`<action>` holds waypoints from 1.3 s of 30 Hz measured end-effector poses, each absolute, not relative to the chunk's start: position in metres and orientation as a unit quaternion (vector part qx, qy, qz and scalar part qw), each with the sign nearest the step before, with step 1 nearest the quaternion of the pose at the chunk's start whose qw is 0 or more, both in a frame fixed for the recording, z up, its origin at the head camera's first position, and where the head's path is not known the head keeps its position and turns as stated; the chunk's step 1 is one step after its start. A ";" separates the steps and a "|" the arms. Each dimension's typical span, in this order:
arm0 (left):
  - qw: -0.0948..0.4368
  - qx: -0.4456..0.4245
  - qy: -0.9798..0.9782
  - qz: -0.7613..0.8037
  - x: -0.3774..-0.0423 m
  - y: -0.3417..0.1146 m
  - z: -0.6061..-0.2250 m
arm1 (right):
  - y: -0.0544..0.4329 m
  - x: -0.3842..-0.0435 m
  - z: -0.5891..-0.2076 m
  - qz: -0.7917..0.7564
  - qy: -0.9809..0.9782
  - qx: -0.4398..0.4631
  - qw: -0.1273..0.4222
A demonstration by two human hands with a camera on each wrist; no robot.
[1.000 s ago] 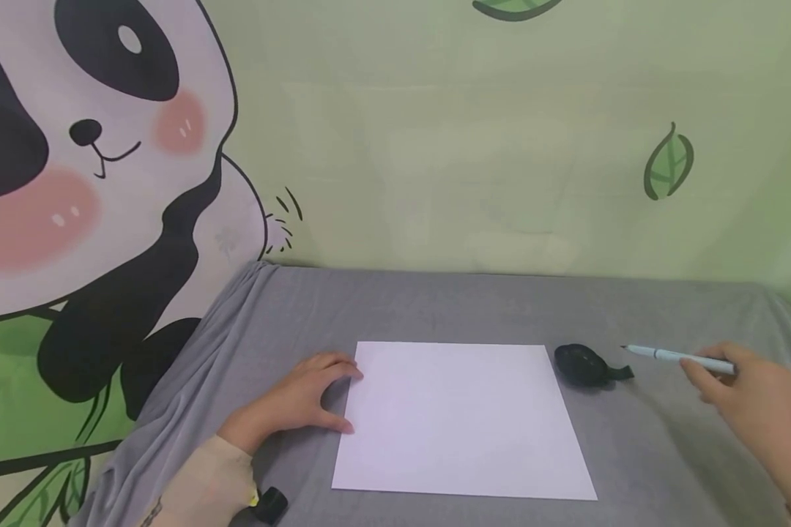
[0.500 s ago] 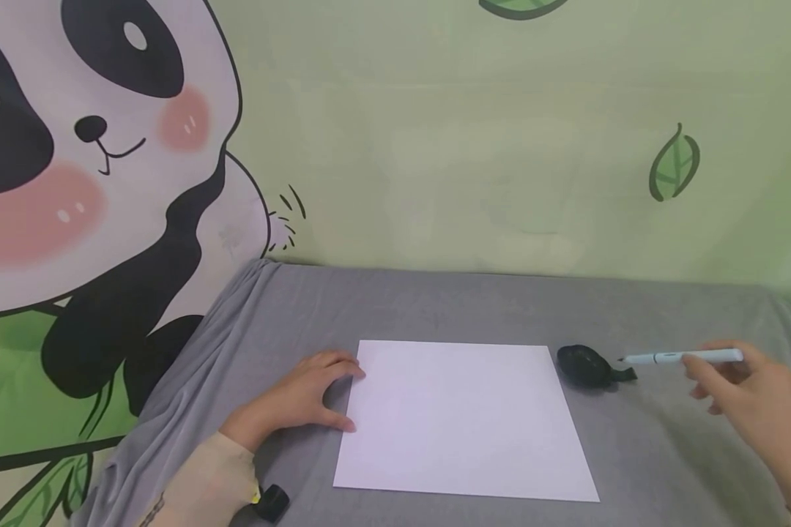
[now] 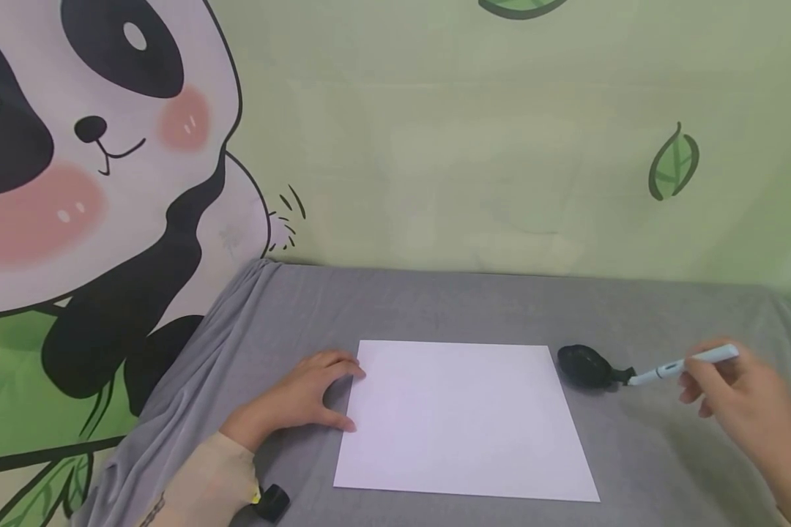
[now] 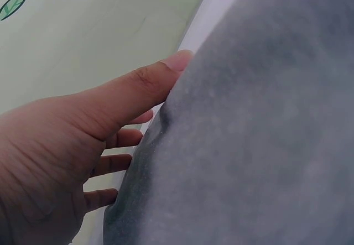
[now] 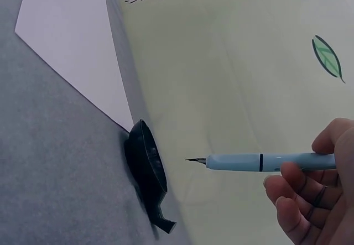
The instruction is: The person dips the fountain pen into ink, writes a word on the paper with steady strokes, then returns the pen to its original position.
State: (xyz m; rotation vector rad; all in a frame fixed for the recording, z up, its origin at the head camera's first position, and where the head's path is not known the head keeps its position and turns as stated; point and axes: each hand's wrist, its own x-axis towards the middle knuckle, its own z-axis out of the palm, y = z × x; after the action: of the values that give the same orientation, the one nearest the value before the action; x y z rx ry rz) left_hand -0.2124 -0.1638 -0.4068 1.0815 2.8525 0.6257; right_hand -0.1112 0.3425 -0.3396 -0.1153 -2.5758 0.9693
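My right hand (image 3: 741,395) holds a light blue fountain pen (image 5: 238,162) between thumb and fingers, its bare metal nib pointing left. In the head view the pen's tip overlaps the narrow end of a small black dish (image 3: 585,367) shaped like a gourd. The right wrist view has the nib apart from that dish, up off the cloth. My left hand (image 3: 310,391) rests at the left edge of a blank white sheet of paper (image 3: 461,421), thumb and fingers spread. In the left wrist view its thumb (image 4: 138,90) touches the sheet's edge.
A grey cloth (image 3: 435,300) covers the table. Beside my left sleeve lies a small black object (image 3: 272,503), partly hidden, its kind unclear. Behind the table hangs a green backdrop (image 3: 435,146) with a painted panda and leaves.
My right hand has tilted the fountain pen, so its tip sits lower, at the dish's narrow end. The left hand and the paper keep their places.
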 end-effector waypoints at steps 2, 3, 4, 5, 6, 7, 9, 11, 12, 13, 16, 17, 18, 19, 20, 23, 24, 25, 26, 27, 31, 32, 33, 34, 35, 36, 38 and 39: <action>0.015 0.347 0.916 0.202 -0.213 -0.164 -0.408 | 0.342 -0.111 -0.340 0.346 -0.916 -0.041 0.199; 0.017 0.346 0.916 0.203 -0.213 -0.164 -0.408 | 0.342 -0.111 -0.341 0.346 -0.915 -0.042 0.204; 0.018 0.346 0.916 0.203 -0.213 -0.164 -0.408 | 0.341 -0.111 -0.341 0.347 -0.913 -0.043 0.210; 0.020 0.345 0.916 0.204 -0.213 -0.164 -0.409 | 0.341 -0.112 -0.341 0.349 -0.911 -0.043 0.214; 0.022 0.344 0.916 0.205 -0.213 -0.164 -0.409 | 0.341 -0.112 -0.341 0.352 -0.909 -0.041 0.218; 0.023 0.344 0.916 0.205 -0.213 -0.165 -0.409 | 0.341 -0.112 -0.341 0.356 -0.907 -0.039 0.220; 0.024 0.342 0.917 0.204 -0.213 -0.165 -0.408 | 0.341 -0.113 -0.342 0.364 -0.904 -0.033 0.220; 0.021 0.342 0.917 0.202 -0.213 -0.165 -0.407 | 0.342 -0.113 -0.342 0.379 -0.900 -0.024 0.215; 0.022 0.341 0.918 0.202 -0.213 -0.164 -0.406 | 0.342 -0.113 -0.342 0.384 -0.899 -0.020 0.212; 0.022 0.341 0.918 0.201 -0.213 -0.164 -0.405 | 0.343 -0.114 -0.342 0.388 -0.898 -0.019 0.207; 0.023 0.341 0.919 0.196 -0.212 -0.163 -0.404 | 0.345 -0.114 -0.342 0.407 -0.894 -0.020 0.186; 0.025 0.341 0.919 0.196 -0.212 -0.163 -0.404 | 0.346 -0.114 -0.341 0.414 -0.893 -0.021 0.178; 0.026 0.340 0.919 0.197 -0.212 -0.163 -0.404 | 0.347 -0.114 -0.341 0.421 -0.890 -0.021 0.171; 0.026 0.341 0.919 0.196 -0.212 -0.163 -0.404 | 0.348 -0.113 -0.340 0.430 -0.888 -0.020 0.164; 0.027 0.341 0.919 0.196 -0.212 -0.163 -0.404 | 0.349 -0.113 -0.339 0.439 -0.884 -0.018 0.156; 0.030 0.338 0.919 0.201 -0.212 -0.163 -0.405 | 0.350 -0.114 -0.337 0.459 -0.876 -0.010 0.146; 0.030 0.338 0.919 0.202 -0.212 -0.163 -0.405 | 0.350 -0.115 -0.337 0.465 -0.873 -0.007 0.143; 0.030 0.338 0.919 0.203 -0.212 -0.163 -0.405 | 0.351 -0.116 -0.336 0.470 -0.872 -0.006 0.140; 0.029 0.338 0.919 0.203 -0.212 -0.163 -0.405 | 0.351 -0.117 -0.336 0.474 -0.870 -0.006 0.137; 0.026 0.339 0.918 0.203 -0.212 -0.164 -0.405 | 0.351 -0.118 -0.335 0.480 -0.867 -0.004 0.134; 0.021 0.342 0.917 0.204 -0.211 -0.164 -0.405 | 0.351 -0.122 -0.333 0.505 -0.854 0.005 0.126; 0.021 0.342 0.917 0.202 -0.211 -0.164 -0.405 | 0.351 -0.123 -0.332 0.510 -0.851 0.009 0.126; 0.022 0.342 0.917 0.203 -0.211 -0.164 -0.405 | 0.351 -0.124 -0.331 0.521 -0.844 0.012 0.125; 0.024 0.342 0.917 0.204 -0.211 -0.164 -0.405 | 0.350 -0.126 -0.331 0.521 -0.844 0.013 0.126; 0.023 0.343 0.916 0.204 -0.211 -0.164 -0.404 | 0.350 -0.127 -0.330 0.519 -0.845 0.015 0.126; 0.024 0.344 0.917 0.203 -0.211 -0.164 -0.404 | 0.349 -0.128 -0.330 0.515 -0.848 0.017 0.126; 0.024 0.345 0.916 0.204 -0.211 -0.163 -0.404 | 0.348 -0.130 -0.329 0.503 -0.855 0.023 0.127; 0.024 0.346 0.916 0.204 -0.211 -0.163 -0.405 | 0.347 -0.131 -0.329 0.497 -0.858 0.026 0.128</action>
State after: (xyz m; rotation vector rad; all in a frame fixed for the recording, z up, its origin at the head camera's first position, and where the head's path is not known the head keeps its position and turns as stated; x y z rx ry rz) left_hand -0.2110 -0.1633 -0.4046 1.0696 2.8336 0.6310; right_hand -0.1305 0.3472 -0.3292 0.0764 -2.4952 1.4445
